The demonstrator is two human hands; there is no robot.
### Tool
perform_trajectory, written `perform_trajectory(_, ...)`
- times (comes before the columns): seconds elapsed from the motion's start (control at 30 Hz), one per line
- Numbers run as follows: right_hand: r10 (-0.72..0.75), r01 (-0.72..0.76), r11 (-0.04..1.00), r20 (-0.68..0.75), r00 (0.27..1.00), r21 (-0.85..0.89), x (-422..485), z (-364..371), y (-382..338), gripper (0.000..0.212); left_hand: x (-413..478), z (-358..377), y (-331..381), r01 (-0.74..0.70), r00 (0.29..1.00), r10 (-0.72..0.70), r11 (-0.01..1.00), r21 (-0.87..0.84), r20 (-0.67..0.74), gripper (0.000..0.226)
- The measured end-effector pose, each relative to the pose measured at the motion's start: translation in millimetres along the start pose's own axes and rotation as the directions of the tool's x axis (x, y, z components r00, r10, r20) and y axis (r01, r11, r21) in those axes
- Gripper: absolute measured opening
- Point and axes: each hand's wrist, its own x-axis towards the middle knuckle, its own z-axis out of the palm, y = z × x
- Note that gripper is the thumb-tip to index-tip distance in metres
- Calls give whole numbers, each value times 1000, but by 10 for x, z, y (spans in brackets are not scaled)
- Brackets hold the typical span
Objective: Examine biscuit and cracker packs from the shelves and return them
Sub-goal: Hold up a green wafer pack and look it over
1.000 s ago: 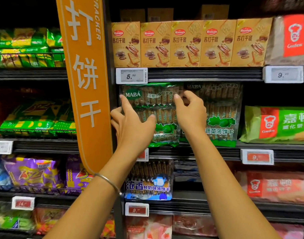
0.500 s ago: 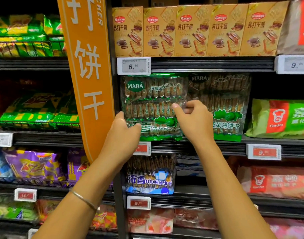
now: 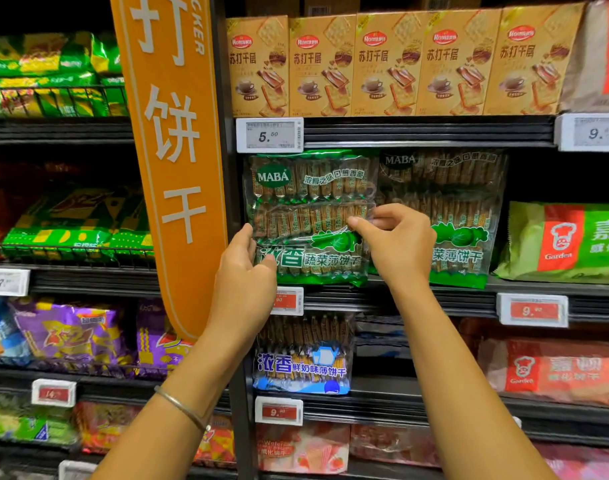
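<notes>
A clear green MABA cracker pack (image 3: 310, 202) stands upright on the second shelf (image 3: 434, 296), just right of the orange sign. My left hand (image 3: 244, 278) grips its lower left edge, thumb on the front. My right hand (image 3: 396, 244) pinches its right edge at mid height with curled fingers. A second, identical MABA pack (image 3: 459, 188) stands right beside it, partly hidden behind my right hand.
An orange hanging sign (image 3: 178, 150) juts out left of the pack. Yellow cracker boxes (image 3: 389, 64) line the shelf above. A green and red Garden pack (image 3: 566, 244) lies to the right. A blue MABA pack (image 3: 303, 358) sits one shelf below, price tags (image 3: 268, 135) on shelf edges.
Both hands have slid down the pack from its upper part to its middle and lower edges. The pack now stands more upright, with its whole front label showing.
</notes>
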Motion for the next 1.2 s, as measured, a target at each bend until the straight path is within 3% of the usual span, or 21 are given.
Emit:
perform_trajectory(0.23,-68,69,998,74,995,-7,15,-55,5,35,-26,125,48,-135,990,143,940,313,-6,82)
perform_trajectory(0.3,-77,77,997,82,994,4,22,-58,-3,35,-16,188,50,-111,994,110,912,394,26,88)
perform_trajectory(0.37,-85,84,996,75,994,16,-6,-45,6,38,15,247,93,-58,998,51,955,292,32,92)
perform_trajectory(0.43,-92,91,996,64,994,22,-44,-23,19,36,66,275,142,8,1000,-6,996,85,-17,94)
perform_trajectory(0.53,-92,90,995,39,995,40,-39,-31,32,29,131,258,133,44,996,-51,994,-96,-76,89)
perform_trajectory(0.67,-18,20,998,-30,999,60,64,-179,108,25,146,279,137,102,995,-99,968,-230,23,86)
perform_trajectory(0.8,-20,21,1000,19,1000,-2,93,-289,153,28,231,346,58,19,998,-18,999,-28,55,48)
perform_trajectory(0.87,-14,21,991,55,998,-131,80,-328,168,32,300,315,-27,-3,995,3,1000,-3,95,39)
perform_trajectory(0.97,14,29,949,135,991,-314,26,-360,175,45,409,257,-142,-1,989,-21,989,145,147,44)
perform_trajectory(1.07,1,55,937,160,987,-346,-9,-343,164,46,451,278,-223,-94,988,49,942,321,144,42)
perform_trajectory(1.2,-18,59,960,151,988,-275,-7,-306,184,46,465,331,-277,-176,983,155,953,246,99,29)
